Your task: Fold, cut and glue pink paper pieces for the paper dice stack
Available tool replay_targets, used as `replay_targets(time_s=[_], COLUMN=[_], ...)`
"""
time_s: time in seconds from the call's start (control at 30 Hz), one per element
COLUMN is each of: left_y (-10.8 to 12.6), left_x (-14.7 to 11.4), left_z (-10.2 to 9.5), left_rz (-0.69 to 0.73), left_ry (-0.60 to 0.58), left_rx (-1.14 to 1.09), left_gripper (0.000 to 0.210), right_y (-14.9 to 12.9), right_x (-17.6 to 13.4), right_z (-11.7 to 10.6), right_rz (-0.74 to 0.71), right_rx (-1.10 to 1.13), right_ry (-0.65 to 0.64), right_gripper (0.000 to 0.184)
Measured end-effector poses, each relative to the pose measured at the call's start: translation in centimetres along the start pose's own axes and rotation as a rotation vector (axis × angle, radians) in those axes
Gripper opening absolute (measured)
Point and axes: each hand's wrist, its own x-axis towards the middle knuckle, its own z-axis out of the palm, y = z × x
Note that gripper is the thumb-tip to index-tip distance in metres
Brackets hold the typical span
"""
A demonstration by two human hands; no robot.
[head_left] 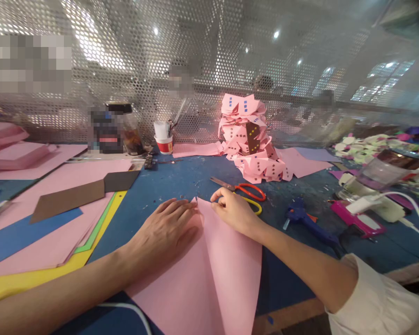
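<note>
A large sheet of pink paper (pixel 226 260) lies in front of me, with a fold running lengthwise and its right part lifted. My left hand (pixel 172 221) rests flat on the left part, fingers stretched out towards the far edge. At the far right corner, my right hand (pixel 232 207) has its thumb and curled fingers closed on the paper edge. Just beyond that hand are scissors (pixel 251 190) with red and yellow handles, partly hidden by it. Farther back stands a stack of folded pink paper pieces (pixel 247 158) marked with small blue and dark squares.
A blue glue gun (pixel 305 221) and a magenta tool (pixel 358 218) lie to the right by a white cable (pixel 415 214). Coloured sheets (pixel 56 242) are piled at left. A red-and-white paper cup (pixel 165 144) stands at the back, before a perforated metal screen (pixel 195 46).
</note>
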Motion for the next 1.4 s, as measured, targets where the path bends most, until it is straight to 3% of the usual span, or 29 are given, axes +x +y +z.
replay_targets(time_s=[0.2,0.4,0.53,0.9,1.4], left_y=[-0.37,-0.25,0.04,-0.03,0.05], left_x=[-0.16,-0.07,0.2,0.17,0.23], left_z=[0.25,0.12,-0.35,-0.33,-0.4], left_rz=[-0.029,0.062,0.107,0.036,0.021], left_ry=[0.047,0.104,0.079,-0.029,-0.019], left_rx=[0.034,0.066,0.044,-0.047,-0.09], left_gripper=[0.035,0.028,0.021,0.025,0.024], right_y=[-0.03,-0.14,-0.3,0.1,0.25], right_x=[0.04,0.1,-0.01,-0.05,-0.24], right_z=[-0.44,-0.26,-0.33,0.06,0.33], right_rz=[0.001,0.003,0.021,0.001,-0.017], right_rx=[0.016,-0.012,-0.035,-0.026,-0.005], right_ry=[0.002,0.018,0.015,0.033,0.032], right_gripper=[0.013,0.014,0.014,0.013,0.013])
